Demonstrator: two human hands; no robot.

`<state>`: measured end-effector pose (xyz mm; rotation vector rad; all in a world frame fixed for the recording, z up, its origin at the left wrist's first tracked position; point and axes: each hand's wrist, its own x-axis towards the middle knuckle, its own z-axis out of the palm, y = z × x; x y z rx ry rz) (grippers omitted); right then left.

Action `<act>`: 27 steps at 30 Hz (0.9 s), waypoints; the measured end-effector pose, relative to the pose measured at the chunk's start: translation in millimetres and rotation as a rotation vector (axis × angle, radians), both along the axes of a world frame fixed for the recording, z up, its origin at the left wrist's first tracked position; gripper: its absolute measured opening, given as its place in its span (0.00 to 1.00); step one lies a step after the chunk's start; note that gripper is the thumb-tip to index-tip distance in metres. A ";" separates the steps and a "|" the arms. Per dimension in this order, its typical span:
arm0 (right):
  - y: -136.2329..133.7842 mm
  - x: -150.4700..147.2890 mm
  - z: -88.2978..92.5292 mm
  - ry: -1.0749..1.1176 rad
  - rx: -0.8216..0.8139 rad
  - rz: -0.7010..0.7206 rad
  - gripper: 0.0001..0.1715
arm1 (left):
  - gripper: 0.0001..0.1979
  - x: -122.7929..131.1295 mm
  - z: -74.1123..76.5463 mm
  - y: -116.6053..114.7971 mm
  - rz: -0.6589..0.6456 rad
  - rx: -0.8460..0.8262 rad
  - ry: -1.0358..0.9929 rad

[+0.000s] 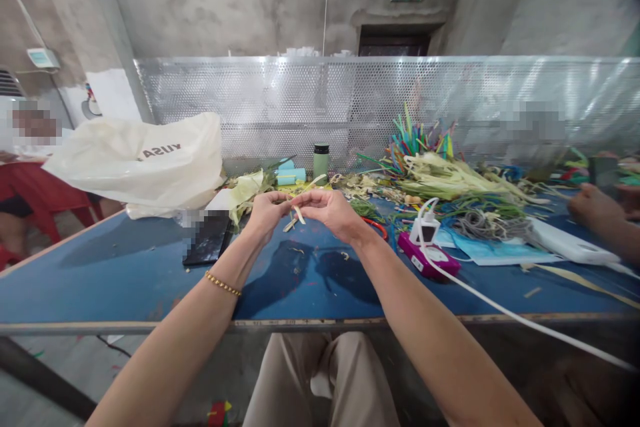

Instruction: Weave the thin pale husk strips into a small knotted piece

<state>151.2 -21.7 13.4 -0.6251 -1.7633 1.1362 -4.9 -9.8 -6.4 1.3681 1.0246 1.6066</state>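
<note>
My left hand (267, 211) and my right hand (327, 209) meet above the blue table (125, 273), fingertips pinched together on a thin pale strip of leaf (298, 213) that hangs down between them. A gold bracelet (223, 284) sits on my left wrist. Small pale scraps (344, 255) lie on the table under my hands.
A black phone (207, 237) lies left of my hands, a white plastic bag (145, 160) behind it. A green bottle (321, 161), a heap of pale leaves and coloured strips (440, 173), a magenta power strip (428, 257) with white cable are right. Another person's hand (595, 207) rests far right.
</note>
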 end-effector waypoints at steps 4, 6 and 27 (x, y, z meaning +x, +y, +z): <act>4.2 -1.1 -2.1 -0.137 0.347 -0.274 0.06 | 0.07 1.5 0.2 -4.0 -0.053 -0.019 0.079; 8.4 -0.6 -3.8 -0.231 0.555 -0.443 0.06 | 0.10 2.7 -0.3 -5.5 -0.083 -0.014 0.162; 22.5 -5.1 -21.2 -0.373 0.612 -0.635 0.04 | 0.16 5.1 3.7 -15.8 -0.274 0.070 0.222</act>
